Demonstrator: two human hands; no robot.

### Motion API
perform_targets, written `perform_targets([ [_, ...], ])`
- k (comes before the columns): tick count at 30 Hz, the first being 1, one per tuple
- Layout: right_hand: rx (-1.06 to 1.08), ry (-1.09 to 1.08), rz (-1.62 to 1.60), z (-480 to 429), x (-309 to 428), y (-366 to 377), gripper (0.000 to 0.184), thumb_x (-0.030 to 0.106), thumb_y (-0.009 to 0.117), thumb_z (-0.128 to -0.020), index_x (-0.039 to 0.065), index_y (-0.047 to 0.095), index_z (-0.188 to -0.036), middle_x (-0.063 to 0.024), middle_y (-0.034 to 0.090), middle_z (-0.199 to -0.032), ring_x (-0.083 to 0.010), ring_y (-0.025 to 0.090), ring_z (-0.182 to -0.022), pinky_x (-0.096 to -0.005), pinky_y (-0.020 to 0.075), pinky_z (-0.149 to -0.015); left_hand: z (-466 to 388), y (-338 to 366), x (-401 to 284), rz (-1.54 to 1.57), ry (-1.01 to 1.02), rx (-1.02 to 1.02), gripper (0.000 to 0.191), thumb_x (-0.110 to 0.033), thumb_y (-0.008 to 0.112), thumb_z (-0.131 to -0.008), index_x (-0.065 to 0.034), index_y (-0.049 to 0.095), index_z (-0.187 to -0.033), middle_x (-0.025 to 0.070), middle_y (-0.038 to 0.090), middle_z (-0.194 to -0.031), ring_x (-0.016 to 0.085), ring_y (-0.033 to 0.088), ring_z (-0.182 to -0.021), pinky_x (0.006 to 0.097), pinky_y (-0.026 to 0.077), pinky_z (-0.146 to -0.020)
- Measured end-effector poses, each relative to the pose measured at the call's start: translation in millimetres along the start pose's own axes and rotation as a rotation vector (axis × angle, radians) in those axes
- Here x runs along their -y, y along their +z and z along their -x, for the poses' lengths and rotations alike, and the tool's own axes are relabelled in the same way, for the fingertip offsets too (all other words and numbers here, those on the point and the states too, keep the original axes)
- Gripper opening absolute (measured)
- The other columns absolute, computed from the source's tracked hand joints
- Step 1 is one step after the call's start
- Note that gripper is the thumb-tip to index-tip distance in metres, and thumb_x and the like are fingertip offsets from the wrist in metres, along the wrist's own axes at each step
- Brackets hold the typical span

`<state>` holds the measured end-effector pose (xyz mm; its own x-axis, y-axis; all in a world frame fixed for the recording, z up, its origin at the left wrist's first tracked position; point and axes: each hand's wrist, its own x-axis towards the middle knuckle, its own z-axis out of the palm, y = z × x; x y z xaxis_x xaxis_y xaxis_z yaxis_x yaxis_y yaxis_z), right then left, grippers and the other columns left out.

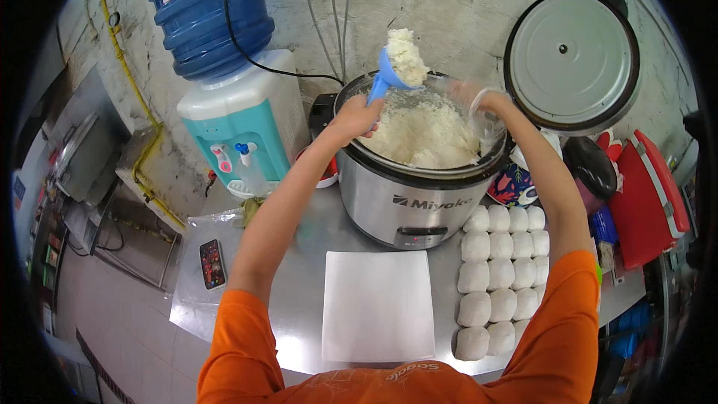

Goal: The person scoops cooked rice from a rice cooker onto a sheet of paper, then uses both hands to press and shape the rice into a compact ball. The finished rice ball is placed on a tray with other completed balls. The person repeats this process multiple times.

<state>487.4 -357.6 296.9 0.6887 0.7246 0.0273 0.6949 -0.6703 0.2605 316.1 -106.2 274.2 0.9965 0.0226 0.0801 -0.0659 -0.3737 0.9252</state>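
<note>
My left hand (357, 118) grips the handle of a blue plastic scoop (383, 79), raised over the left side of a large Miyako rice cooker (373, 193). A tall heap of white rice (407, 58) fills the scoop. More cooked rice (429, 134) lies loose inside the cooker's pot. My right hand (474, 98), in what looks like a clear plastic glove, is over the right part of the pot; motion blur hides its fingers. Below the cooker lies white square paper (378, 306). To its right, white wrapped bundles (501, 275) sit in close rows on the metal table (297, 292).
A water dispenser (235, 123) with a blue bottle stands left of the cooker. The cooker's round lid (572, 59) leans at the wall. A phone (212, 265) lies on clear plastic at left. A red cooler box (645, 202) is at right.
</note>
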Motion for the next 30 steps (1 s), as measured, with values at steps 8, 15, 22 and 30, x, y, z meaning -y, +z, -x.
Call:
perform_targets([
  [8, -0.599, 0.069, -0.417, 12, 44, -27, 0.035, 0.024, 0.044, -0.091, 0.011, 0.054, -0.122, -0.0137, 0.063, -0.093, -0.0275, 0.059, -0.078, -0.037, 0.0467, -0.073, 6, 17, -6, -0.301, 0.089, -0.177, 0.036, -0.03, 0.051, -0.084, 0.0035, 0.056, -0.074, 0.012, 0.059, -0.057, 0.021, 0.06, -0.048, 0.0334, 0.049, -0.05],
  [15, -0.386, 0.127, -1.097, 49, 90, -18, 0.033, 0.033, 0.043, -0.093, 0.01, 0.06, -0.111, -0.0106, 0.055, -0.068, -0.0267, 0.051, -0.061, -0.0378, 0.0413, -0.058, 8, 30, -6, -0.274, 0.103, -0.204, 0.035, -0.029, 0.051, -0.084, 0.0033, 0.056, -0.071, 0.0125, 0.059, -0.056, 0.021, 0.061, -0.048, 0.0344, 0.049, -0.051],
  [22, -0.443, 0.157, -0.583, 94, 95, -10, 0.027, 0.025, 0.046, -0.093, 0.01, 0.061, -0.11, -0.0072, 0.057, -0.079, -0.0201, 0.05, -0.068, -0.0311, 0.041, -0.064, 1, 36, -7, -0.013, 0.081, -0.119, 0.032, -0.027, 0.052, -0.085, 0.0035, 0.053, -0.078, 0.008, 0.055, -0.063, 0.015, 0.054, -0.051, 0.0282, 0.045, -0.045],
  [30, -0.62, 0.204, -0.515, 87, 73, -9, 0.031, 0.013, 0.05, -0.089, 0.019, 0.058, -0.119, -0.0155, 0.058, -0.083, -0.0271, 0.057, -0.08, -0.0341, 0.0473, -0.07, 28, 27, -17, 0.375, -0.077, 0.157, 0.025, -0.027, 0.049, -0.091, -0.0014, 0.048, -0.088, -0.0009, 0.045, -0.071, 0.004, 0.04, -0.052, 0.0194, 0.03, -0.04],
])
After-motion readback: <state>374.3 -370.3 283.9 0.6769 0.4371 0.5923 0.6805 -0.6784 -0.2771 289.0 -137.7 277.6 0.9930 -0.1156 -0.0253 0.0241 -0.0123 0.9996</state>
